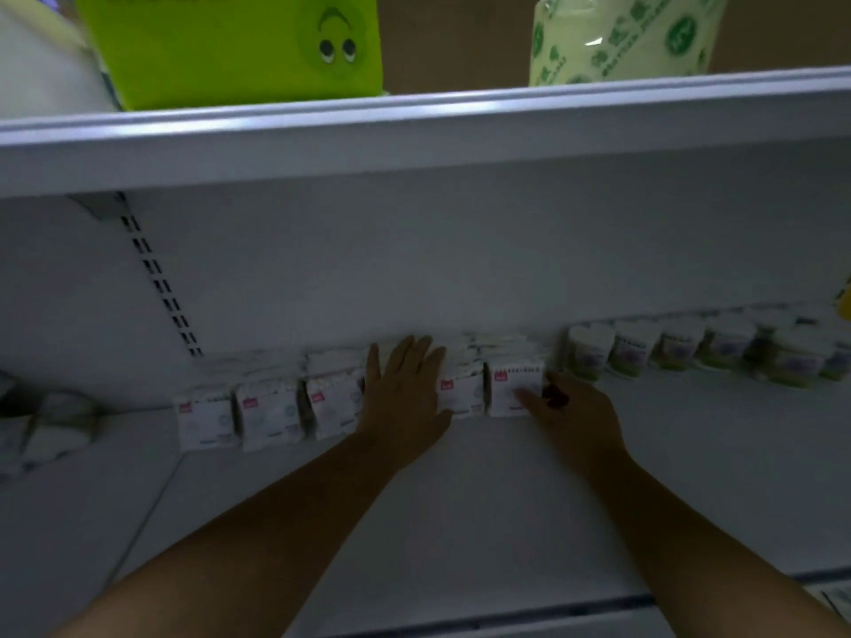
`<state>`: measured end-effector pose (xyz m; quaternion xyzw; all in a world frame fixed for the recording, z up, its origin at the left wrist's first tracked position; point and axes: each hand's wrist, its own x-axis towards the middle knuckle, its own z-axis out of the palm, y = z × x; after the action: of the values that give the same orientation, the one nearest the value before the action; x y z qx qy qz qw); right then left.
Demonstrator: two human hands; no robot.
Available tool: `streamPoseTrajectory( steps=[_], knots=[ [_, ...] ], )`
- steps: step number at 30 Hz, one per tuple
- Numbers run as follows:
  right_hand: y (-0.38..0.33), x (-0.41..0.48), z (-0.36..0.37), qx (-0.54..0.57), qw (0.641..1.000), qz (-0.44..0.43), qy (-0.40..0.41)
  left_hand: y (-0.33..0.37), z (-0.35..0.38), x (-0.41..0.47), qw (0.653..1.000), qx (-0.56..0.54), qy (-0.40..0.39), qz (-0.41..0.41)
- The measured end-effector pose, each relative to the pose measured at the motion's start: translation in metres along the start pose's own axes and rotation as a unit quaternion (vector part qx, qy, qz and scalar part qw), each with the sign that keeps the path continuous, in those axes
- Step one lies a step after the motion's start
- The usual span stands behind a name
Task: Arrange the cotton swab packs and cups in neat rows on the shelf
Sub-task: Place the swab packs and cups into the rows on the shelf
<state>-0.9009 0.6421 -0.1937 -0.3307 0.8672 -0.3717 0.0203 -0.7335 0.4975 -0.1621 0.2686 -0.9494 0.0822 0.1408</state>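
White cotton swab packs point(267, 414) with small red labels stand in a row at the back of the white shelf point(460, 499). My left hand point(405, 393) lies flat with fingers spread against the front of one pack in the middle of the row, hiding most of it. My right hand point(566, 407) touches the rightmost pack point(513, 384), thumb on its front and fingers at its right side. To the right, a row of white cups point(631, 347) with green and purple print runs along the back wall.
The shelf above point(414, 131) overhangs close overhead, carrying a lime-green pack point(230, 43) and a wrapped tissue roll point(621, 34). Blurry white items point(50, 425) sit on the adjoining shelf at far left. A slotted upright point(161, 287) runs down the back wall.
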Motion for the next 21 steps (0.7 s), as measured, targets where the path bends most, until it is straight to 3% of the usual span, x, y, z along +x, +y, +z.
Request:
streamPoseTrajectory(
  steps=[2,5,8,11,15,21],
  knots=[
    [-0.001,-0.004,-0.005,0.023,0.999,0.033,0.028,-0.004,-0.003,-0.009,0.999,-0.038,0.020,0.005],
    [-0.011,-0.021,-0.012,0.079,0.984,0.045,0.154,-0.021,-0.014,-0.032,0.993,-0.086,0.072,0.038],
    [-0.052,-0.048,0.000,0.163,0.969,-0.041,0.183,-0.055,-0.023,-0.058,0.980,-0.149,0.120,0.049],
    [-0.123,-0.076,0.031,0.218,0.960,-0.156,0.081,-0.098,-0.035,-0.085,0.970,-0.194,0.145,0.017],
    [-0.206,-0.118,0.092,0.174,0.942,-0.281,-0.056,-0.166,-0.045,-0.131,0.964,-0.215,0.134,-0.085],
    [-0.283,-0.156,0.201,0.074,0.933,-0.273,-0.222,-0.264,-0.052,-0.225,0.937,-0.232,0.110,-0.236]
  ],
)
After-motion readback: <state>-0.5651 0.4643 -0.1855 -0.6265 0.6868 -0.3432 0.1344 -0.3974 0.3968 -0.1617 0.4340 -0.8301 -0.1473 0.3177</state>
